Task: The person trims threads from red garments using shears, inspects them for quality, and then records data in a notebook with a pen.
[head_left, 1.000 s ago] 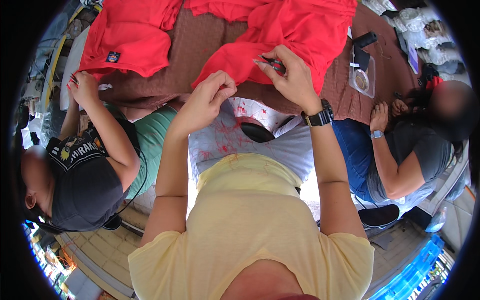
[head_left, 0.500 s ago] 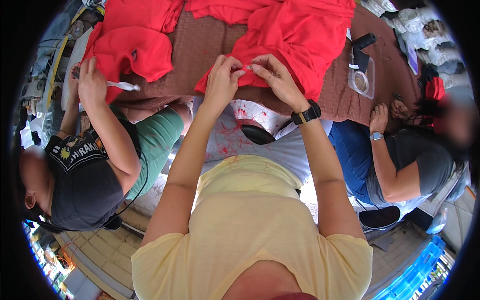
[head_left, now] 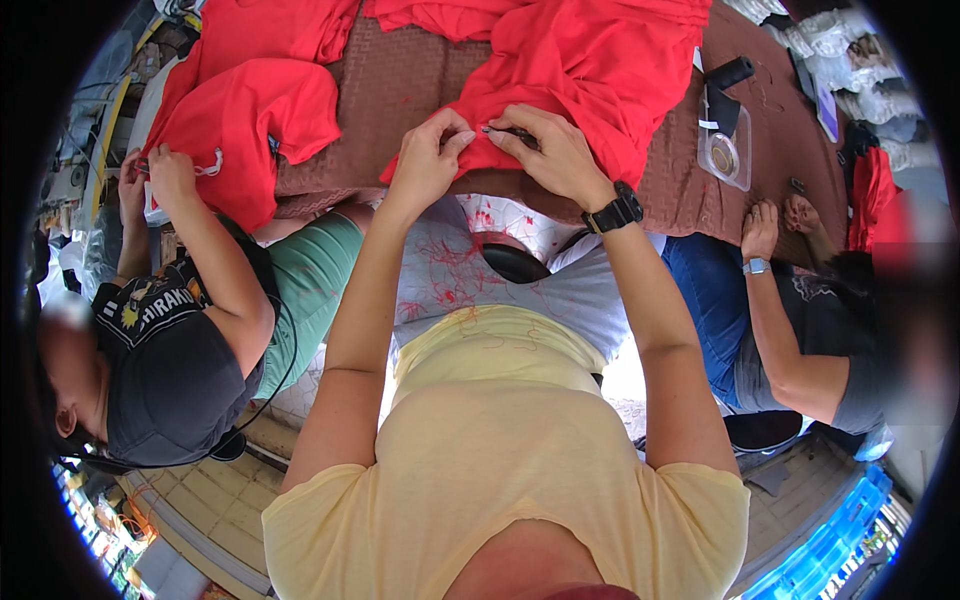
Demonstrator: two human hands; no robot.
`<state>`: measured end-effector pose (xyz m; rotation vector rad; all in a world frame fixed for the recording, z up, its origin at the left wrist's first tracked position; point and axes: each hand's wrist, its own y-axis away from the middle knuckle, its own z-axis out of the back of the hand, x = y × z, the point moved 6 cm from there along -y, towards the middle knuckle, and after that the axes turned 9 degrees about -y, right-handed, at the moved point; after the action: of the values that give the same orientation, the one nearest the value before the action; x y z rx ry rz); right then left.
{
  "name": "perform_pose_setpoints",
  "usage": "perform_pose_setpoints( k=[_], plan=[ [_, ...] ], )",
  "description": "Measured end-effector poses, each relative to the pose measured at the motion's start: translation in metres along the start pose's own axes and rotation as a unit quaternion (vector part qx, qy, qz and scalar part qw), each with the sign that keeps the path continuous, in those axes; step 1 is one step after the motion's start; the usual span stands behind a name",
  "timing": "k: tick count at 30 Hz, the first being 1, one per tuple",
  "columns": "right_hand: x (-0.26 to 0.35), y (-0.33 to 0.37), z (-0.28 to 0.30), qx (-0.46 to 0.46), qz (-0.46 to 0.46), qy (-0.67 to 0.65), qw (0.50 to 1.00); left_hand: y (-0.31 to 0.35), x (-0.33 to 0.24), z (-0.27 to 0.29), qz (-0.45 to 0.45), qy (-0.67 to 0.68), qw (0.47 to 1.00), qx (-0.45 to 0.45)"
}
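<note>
Head view: the left hand [head_left: 430,158] and right hand [head_left: 555,155] are close together near the close edge of a brown-covered surface [head_left: 400,90], their fingertips just apart
Left grip: thumb and forefinger look pressed together; whether cloth or thread is caught between them, I cannot tell
Right grip: pinching a small dark tool [head_left: 523,138], its tip pointing toward the left fingertips
Why held so: the tool is probably pinched for fine control, and the 2 hands set close so both can reach the same bit of cloth
Red garment [head_left: 600,70]: bunched on the surface with its near end by the edge, probably for easy reach, while the surface bears its bulk
Garment and grip: its near folds lie beneath and between the 2 sets of fingertips; the rest spreads beyond the hands
Clear tray [head_left: 744,183]: right of the garment and apart from it, with a round roll [head_left: 722,155] inside, perhaps to keep small things together
Red threads [head_left: 447,252]: scattered over the person's grey clothing [head_left: 590,290]
Left neighbour: a co-worker's hand [head_left: 172,175] is at another red piece [head_left: 275,105], near a white cord [head_left: 211,165]
</note>
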<state>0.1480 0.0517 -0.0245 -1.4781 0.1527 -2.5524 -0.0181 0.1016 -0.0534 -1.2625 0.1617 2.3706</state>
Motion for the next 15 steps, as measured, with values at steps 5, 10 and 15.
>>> perform_pose_setpoints(
  k=[5, 10, 15],
  plan=[
    [0.011, -0.003, 0.0, 0.012, 0.061, 0.068, 0.996, -0.003, 0.019, -0.007, -0.014, 0.073, 0.997, -0.01],
    [0.011, -0.004, -0.001, 0.017, 0.075, 0.089, 0.993, -0.001, 0.009, -0.002, 0.03, 0.105, 0.994, -0.006],
    [0.008, -0.003, 0.002, 0.019, 0.04, 0.033, 0.998, 0.001, 0.009, 0.006, 0.062, 0.102, 0.993, -0.02]
  ],
)
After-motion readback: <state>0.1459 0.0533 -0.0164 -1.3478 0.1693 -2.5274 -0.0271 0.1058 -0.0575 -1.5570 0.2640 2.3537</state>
